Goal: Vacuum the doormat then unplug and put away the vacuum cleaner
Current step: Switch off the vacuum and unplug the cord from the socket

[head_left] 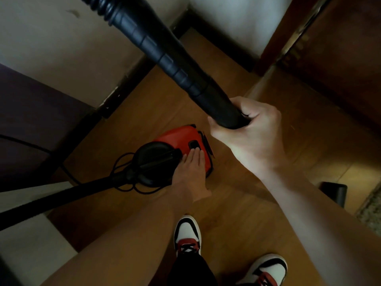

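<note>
Wood-look floor (237, 203) fills most of this downward view of a dim corner, with pale walls at the top and a brown door (340, 48) at the upper right.

A thick black tube (165, 56) crosses the frame from the top left towards the centre right. The right hand (253, 133) is clenched around its lower end and holds it up off the floor, probably to keep it out of the way while the other hand works.

A ribbed black hose (51, 200) runs from the lower left into the round black end of the red vacuum cleaner (179, 135), which sits on the floor near the wall corner, just ahead of the person's white, red and black shoes (187, 234).

The left hand (190, 172) lies flat on the red housing with its fingers straight. The fingertips touch a black button (193, 144), which is likely the power switch or the cord rewind, though it cannot be told which.

A thin black cord (121, 162) loops loosely beside the machine and trails off to the left, so the vacuum may not yet be unplugged.

A speckled mat (371, 205), possibly the doormat, shows only at the right edge, well apart from the vacuum.
</note>
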`<action>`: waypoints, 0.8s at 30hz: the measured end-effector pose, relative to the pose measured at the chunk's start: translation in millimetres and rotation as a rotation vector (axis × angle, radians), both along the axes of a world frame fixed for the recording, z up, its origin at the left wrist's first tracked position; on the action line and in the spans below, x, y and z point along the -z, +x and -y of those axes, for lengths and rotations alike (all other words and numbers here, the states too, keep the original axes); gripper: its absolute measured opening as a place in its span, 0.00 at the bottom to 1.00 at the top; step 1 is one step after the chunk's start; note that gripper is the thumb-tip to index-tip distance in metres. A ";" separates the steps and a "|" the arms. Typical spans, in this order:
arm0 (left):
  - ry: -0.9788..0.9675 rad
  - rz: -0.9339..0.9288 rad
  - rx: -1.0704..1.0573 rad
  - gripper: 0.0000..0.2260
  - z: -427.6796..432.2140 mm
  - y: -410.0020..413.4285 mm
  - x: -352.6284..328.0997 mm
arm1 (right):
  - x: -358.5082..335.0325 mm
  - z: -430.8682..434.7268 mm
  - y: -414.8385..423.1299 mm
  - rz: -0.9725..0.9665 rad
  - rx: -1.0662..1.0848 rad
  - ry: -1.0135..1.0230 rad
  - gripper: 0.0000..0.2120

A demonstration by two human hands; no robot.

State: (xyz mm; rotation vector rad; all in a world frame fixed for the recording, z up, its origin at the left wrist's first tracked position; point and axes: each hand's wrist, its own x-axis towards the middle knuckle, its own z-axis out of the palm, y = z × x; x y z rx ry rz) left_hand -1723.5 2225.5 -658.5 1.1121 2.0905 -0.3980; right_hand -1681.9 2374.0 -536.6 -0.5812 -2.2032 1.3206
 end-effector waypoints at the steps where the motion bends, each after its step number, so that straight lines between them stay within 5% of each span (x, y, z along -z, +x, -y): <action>1: -0.007 0.003 0.007 0.53 -0.7 -1.2 -0.5 | 0.2 -0.8 -0.3 0.005 -0.003 0.002 0.09; 5: -0.033 0.020 0.019 0.55 0.6 -1.8 -0.2 | -5.0 -6.6 -0.4 0.019 0.010 0.020 0.10; 17: 0.298 0.240 -0.442 0.53 15.4 -5.4 -31.4 | -18.0 -0.5 7.2 0.088 -0.074 -0.042 0.09; 24: 0.475 0.240 -0.733 0.46 52.1 6.2 -95.3 | -74.2 6.6 -4.4 0.041 -0.203 -0.135 0.21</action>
